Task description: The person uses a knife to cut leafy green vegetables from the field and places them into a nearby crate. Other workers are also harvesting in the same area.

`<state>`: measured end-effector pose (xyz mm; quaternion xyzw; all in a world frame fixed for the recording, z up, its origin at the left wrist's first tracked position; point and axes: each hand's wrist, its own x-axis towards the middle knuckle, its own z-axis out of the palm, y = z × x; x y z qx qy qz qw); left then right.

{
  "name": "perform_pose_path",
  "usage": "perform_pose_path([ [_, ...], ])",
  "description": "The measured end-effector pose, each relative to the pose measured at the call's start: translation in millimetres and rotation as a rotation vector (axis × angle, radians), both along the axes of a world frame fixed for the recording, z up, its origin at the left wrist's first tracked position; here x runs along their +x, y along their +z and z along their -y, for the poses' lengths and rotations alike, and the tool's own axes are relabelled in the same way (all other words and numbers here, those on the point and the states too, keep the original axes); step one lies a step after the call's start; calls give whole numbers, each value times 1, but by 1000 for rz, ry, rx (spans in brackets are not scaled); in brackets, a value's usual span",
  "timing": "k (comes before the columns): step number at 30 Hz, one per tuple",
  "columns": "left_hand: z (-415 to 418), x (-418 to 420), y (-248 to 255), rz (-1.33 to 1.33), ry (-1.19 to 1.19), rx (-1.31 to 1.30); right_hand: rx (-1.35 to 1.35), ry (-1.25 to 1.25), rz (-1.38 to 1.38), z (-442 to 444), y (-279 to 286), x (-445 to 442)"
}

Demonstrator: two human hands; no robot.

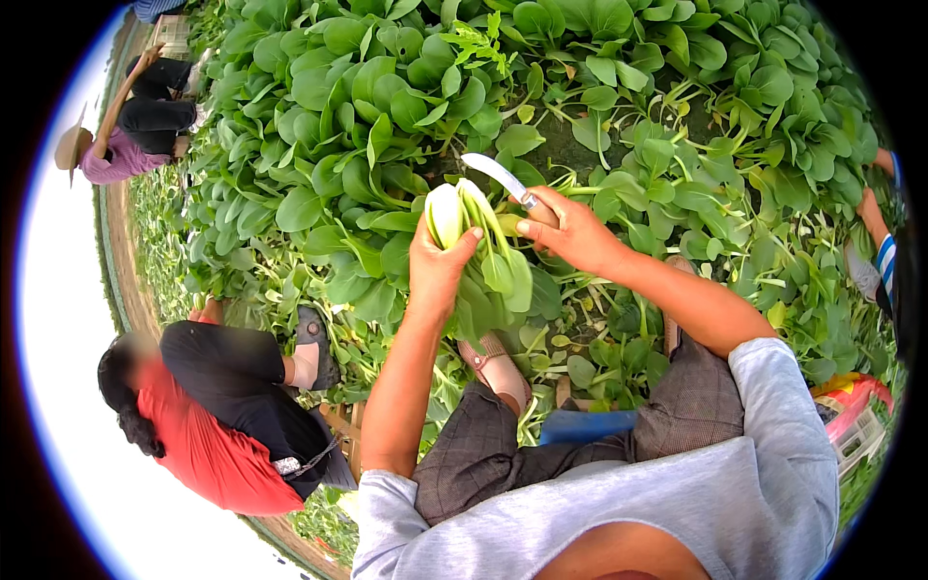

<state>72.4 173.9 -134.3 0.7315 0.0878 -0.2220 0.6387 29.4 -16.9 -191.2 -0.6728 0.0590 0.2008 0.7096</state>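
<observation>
My left hand (437,267) grips a head of bok choy (444,217), its pale stem base pointing away from me and its leaves hanging down past the wrist. Some outer stalks (493,232) bend away from the head on the right and droop. In my right hand (573,228) is a curved knife (496,172) with a wooden handle. Its bright blade points up and left, just beyond the stem base and apart from it. A yellowish leaf (510,224) shows beside the right thumb.
Standing bok choy (362,109) grows thickly ahead. Cut leaves (652,188) litter the soil at right. A person in red (210,435) sits at left; another in a hat (123,148) is farther off. A person's arm (873,214) shows at far right, above a plastic crate (859,442).
</observation>
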Motion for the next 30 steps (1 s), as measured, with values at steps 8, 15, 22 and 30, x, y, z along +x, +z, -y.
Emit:
perform_pose_path([
  [8,-80,-3,-42,23,-576,1014,-636,339,197,-2,-67,18],
  [15,-86,-24,-48,-32,-403,928,-760,495,383,-20,-96,44],
  [22,-94,-11,-52,-100,-314,835,-716,604,344,-36,-108,62],
  [30,-88,-35,-58,-4,-270,859,-954,724,469,-42,-90,66],
])
